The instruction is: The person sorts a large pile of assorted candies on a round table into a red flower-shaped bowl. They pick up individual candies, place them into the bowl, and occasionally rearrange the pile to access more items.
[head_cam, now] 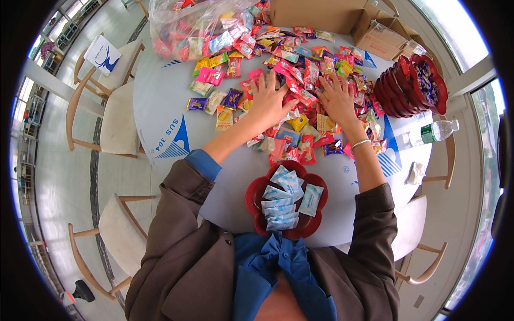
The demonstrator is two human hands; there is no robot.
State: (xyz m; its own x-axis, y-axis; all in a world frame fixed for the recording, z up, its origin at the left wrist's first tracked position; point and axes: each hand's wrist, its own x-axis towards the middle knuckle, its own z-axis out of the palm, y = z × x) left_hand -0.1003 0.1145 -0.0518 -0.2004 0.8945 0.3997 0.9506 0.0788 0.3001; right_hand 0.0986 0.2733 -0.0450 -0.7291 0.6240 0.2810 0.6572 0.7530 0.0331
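Note:
Both of my hands rest, fingers spread, on a loose heap of wrapped candies (311, 74) of many colours. My left hand (268, 100) touches pink and red packets on the heap's left side. To its right, my right hand (337, 98), with a bangle at the wrist, lies over more packets; what is under the palms is hidden. Close to my body is a dark red flower-shaped dish (253, 196) holding several blue-and-white sachets (311, 200), some fanned and overlapping. Purple-wrapped candies (232, 99) lie left of my left hand.
A clear plastic bag of candies (200, 30) sits at the back left. Cardboard boxes (317, 16) stand behind. At right are stacked red dishes (395, 90), the end one holding purple candies, a lying plastic bottle (437, 131) and a crumpled tissue (416, 173). Chairs (120, 124) surround the round table.

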